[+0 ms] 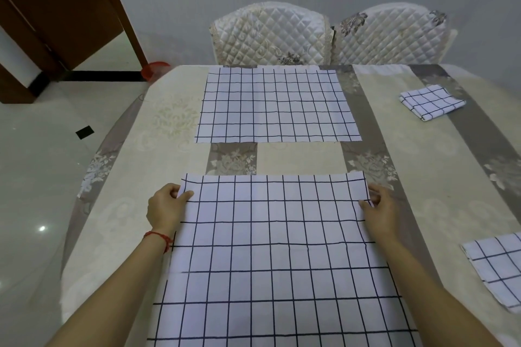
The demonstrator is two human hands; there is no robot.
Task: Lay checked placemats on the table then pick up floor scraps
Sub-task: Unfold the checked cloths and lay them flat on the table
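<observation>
A white placemat with dark checks (276, 256) lies spread on the near side of the table (423, 166). My left hand (166, 207) pinches its far left corner, thumb on top. My right hand (379, 210) pinches its far right corner the same way. A second checked placemat (275, 104) lies flat on the far side. A folded checked placemat (431, 102) rests at the far right, and another folded one (496, 267) sits at the near right edge of the view.
Two quilted chairs (270, 34) (392, 34) stand behind the table. A dark scrap (84, 132) lies on the glossy floor at the left. A brown door (56, 8) and a red object (153, 68) are beyond the table's left corner.
</observation>
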